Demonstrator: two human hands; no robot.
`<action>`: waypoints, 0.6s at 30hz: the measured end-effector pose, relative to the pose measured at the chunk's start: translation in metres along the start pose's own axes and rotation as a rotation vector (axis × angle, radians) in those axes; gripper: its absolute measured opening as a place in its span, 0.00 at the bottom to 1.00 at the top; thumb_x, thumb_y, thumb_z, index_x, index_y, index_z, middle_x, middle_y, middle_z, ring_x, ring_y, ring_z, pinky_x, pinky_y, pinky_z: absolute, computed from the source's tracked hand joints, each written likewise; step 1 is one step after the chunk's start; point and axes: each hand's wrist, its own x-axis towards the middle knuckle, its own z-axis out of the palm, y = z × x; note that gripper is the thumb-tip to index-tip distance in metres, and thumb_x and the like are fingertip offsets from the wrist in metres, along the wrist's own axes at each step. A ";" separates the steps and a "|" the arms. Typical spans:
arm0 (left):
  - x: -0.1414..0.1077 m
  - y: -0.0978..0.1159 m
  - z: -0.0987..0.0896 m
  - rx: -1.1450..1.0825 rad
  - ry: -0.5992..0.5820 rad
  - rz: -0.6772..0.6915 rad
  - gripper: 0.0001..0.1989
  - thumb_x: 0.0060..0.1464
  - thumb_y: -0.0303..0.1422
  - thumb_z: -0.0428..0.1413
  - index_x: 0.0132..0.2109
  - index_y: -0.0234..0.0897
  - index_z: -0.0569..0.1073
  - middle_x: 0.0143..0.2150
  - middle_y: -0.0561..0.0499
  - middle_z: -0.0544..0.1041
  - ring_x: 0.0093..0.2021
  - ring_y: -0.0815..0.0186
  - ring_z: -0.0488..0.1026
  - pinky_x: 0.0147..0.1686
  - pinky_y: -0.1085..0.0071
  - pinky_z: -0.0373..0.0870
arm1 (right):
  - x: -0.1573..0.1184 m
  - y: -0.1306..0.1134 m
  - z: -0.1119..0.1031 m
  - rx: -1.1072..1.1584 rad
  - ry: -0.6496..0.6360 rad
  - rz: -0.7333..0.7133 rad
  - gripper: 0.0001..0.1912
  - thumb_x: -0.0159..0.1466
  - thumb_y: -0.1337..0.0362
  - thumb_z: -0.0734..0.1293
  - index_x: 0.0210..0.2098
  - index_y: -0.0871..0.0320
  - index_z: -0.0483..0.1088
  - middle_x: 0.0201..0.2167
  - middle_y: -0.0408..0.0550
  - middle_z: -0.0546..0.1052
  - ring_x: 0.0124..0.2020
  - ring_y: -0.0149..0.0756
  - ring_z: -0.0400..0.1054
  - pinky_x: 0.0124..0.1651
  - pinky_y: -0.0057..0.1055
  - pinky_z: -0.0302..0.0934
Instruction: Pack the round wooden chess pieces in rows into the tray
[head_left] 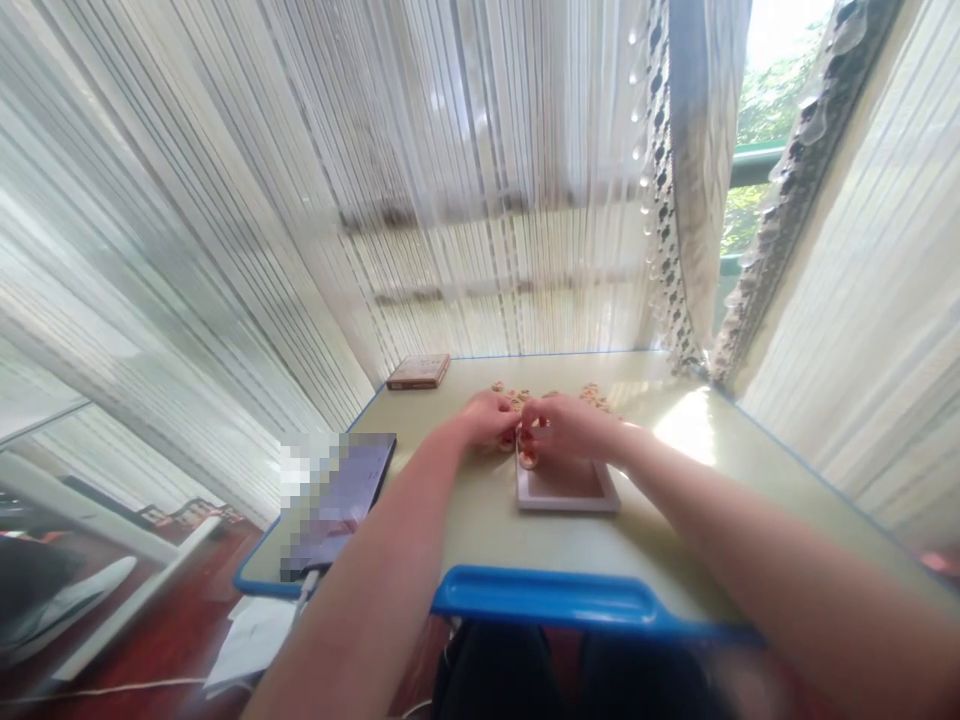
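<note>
A shallow tray-like box [568, 505] with a pale rim and brownish floor lies on the table. Small round wooden pieces [528, 460] sit along its left side, their markings too small to read. My right hand [562, 422] is over the tray's far left corner, fingers closed in a pinch by these pieces; what is between the fingertips is mostly hidden. Just left of the tray, my left hand [487, 416] has its fingers bent together, fingertips almost meeting the right hand's. One round piece [506, 443] shows below it. More loose pieces [596, 397] are scattered beyond both hands.
A flat box [418, 371] lies at the table's far left corner. Near the left edge is a tablet [352, 500], partly pixelated, with a cable [307, 590]. A blue trough [547, 594] runs along the table's front edge. Sheer curtains [480, 200] hang behind.
</note>
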 end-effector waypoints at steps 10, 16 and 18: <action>-0.001 0.003 -0.002 0.012 -0.005 -0.033 0.14 0.43 0.39 0.54 0.19 0.33 0.69 0.15 0.53 0.67 0.15 0.75 0.58 0.14 0.77 0.51 | 0.003 0.007 0.004 0.053 -0.013 -0.097 0.07 0.53 0.64 0.66 0.30 0.52 0.75 0.30 0.43 0.76 0.36 0.35 0.68 0.39 0.29 0.59; -0.003 0.007 -0.002 0.027 0.004 -0.056 0.11 0.43 0.35 0.53 0.19 0.33 0.69 0.15 0.53 0.67 0.15 0.74 0.59 0.14 0.76 0.53 | 0.001 0.008 0.004 0.056 0.012 -0.119 0.07 0.54 0.64 0.65 0.31 0.52 0.75 0.35 0.44 0.75 0.35 0.34 0.68 0.39 0.28 0.60; -0.003 0.008 -0.002 0.037 0.016 -0.059 0.11 0.43 0.34 0.52 0.18 0.33 0.68 0.14 0.54 0.66 0.15 0.74 0.59 0.14 0.77 0.52 | 0.001 0.008 0.003 0.060 0.017 -0.116 0.07 0.54 0.63 0.65 0.31 0.52 0.75 0.35 0.43 0.74 0.35 0.33 0.68 0.37 0.27 0.60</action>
